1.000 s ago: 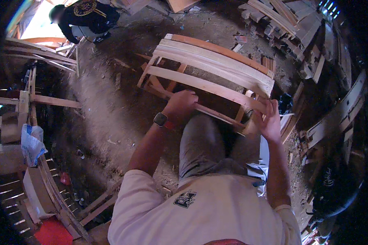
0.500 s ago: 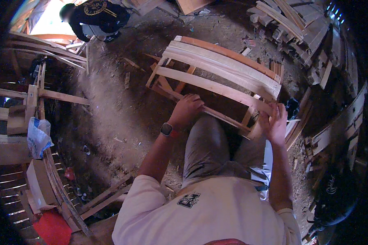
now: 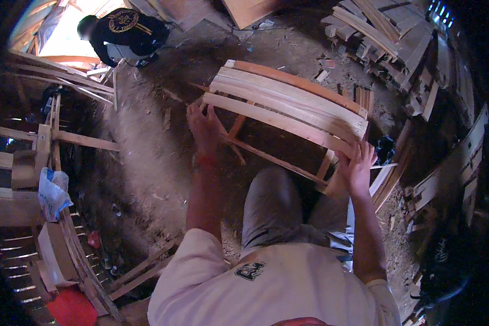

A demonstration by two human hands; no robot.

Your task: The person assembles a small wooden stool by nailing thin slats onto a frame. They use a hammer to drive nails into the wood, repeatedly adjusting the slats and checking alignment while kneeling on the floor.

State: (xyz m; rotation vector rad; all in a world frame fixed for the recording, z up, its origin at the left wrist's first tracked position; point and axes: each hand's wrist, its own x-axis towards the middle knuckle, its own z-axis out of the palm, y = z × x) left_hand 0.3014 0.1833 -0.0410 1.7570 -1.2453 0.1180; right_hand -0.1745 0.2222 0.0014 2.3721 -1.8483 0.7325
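In front of my knees stands a wooden frame [image 3: 280, 158] with several pale slats [image 3: 288, 96] lying across its top. A reddish-brown board [image 3: 301, 81] runs along its far edge. The nearest slat [image 3: 271, 120] lies just short of the others, with a narrow gap between. My left hand [image 3: 204, 130] has thumb and fingers closed about that slat's left end. At its right end, my right hand [image 3: 357, 167] grips it, the thumb on the near side. Below the slat, the inside of the frame shows dark, with an angled brace [image 3: 237, 126].
Stacked boards [image 3: 377, 41] rise at the far right. A person in a black top [image 3: 130, 32] bends down at the far left. A plastic bag [image 3: 54, 193], a cardboard box [image 3: 57, 252] and a red object [image 3: 70, 307] lie along the left side.
My left hand has moved from the frame's near rail to the left end of the nearest slat. That slat now lies closer to the others; the gap has narrowed.
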